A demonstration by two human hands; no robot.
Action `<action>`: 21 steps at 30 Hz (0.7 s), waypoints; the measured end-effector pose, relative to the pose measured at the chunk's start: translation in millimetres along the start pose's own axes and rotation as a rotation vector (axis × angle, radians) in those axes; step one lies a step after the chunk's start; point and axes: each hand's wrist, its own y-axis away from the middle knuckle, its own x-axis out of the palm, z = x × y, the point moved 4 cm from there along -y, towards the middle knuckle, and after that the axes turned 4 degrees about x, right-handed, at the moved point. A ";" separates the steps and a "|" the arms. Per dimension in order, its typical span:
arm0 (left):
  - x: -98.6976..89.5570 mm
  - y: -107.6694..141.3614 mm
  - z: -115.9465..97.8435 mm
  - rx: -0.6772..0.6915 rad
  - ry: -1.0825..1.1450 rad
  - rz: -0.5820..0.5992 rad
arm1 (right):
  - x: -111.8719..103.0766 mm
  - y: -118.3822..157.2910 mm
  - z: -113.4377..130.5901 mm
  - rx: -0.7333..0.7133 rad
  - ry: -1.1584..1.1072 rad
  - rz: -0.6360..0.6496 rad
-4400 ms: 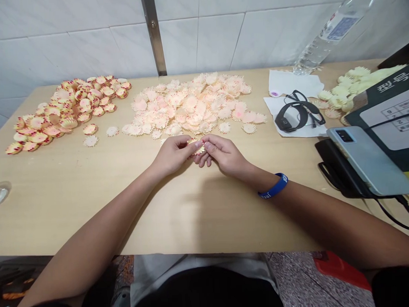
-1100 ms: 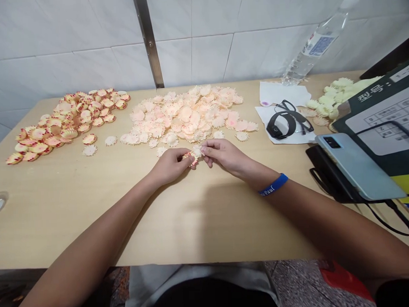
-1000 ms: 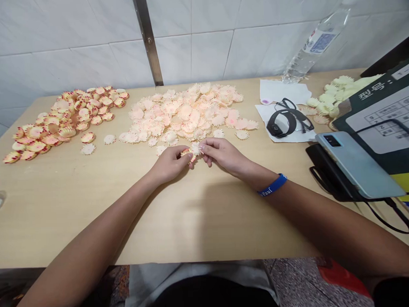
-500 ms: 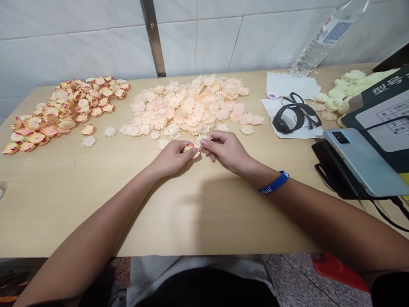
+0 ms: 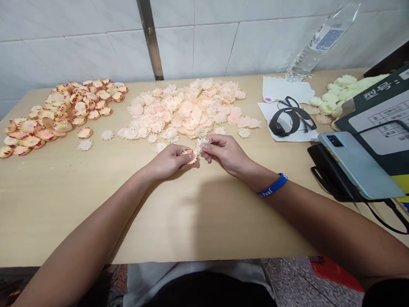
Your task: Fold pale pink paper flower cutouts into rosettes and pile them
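Observation:
Between its thumb and fingers my left hand point(image 5: 169, 162) pinches a yellowish flower-shaped piece with red-tipped petals point(image 5: 192, 157). Close beside it, my right hand point(image 5: 226, 153) grips a pale, cream flower-shaped piece point(image 5: 203, 144) by its edge. The two pieces nearly meet; whether they touch I cannot tell. Just beyond my hands spreads a heap of pale pink and cream flower pieces point(image 5: 186, 107). Farther left lies a pile of yellow flower pieces with red edges point(image 5: 65, 107). A few loose ones, such as a pale one point(image 5: 85, 144), sit between the piles.
On the right, a smartphone point(image 5: 361, 163) rests on a black object beside a dark printed box point(image 5: 391, 115). Glasses and a black wristband point(image 5: 284, 121) lie on white paper point(image 5: 287, 89). Behind stands a tilted plastic bottle point(image 5: 321, 39), near pale green flower pieces point(image 5: 336, 93). A tiled wall backs the table.
My hands have moved slightly apart, and the red-tipped piece now shows more clearly in my left hand. Both hands keep hold of their pieces. The whole view has shifted a little.

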 end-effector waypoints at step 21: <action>2.0 -1.7 3.0 0.023 -0.402 -0.320 | 6.7 6.6 2.7 -0.079 0.407 -0.154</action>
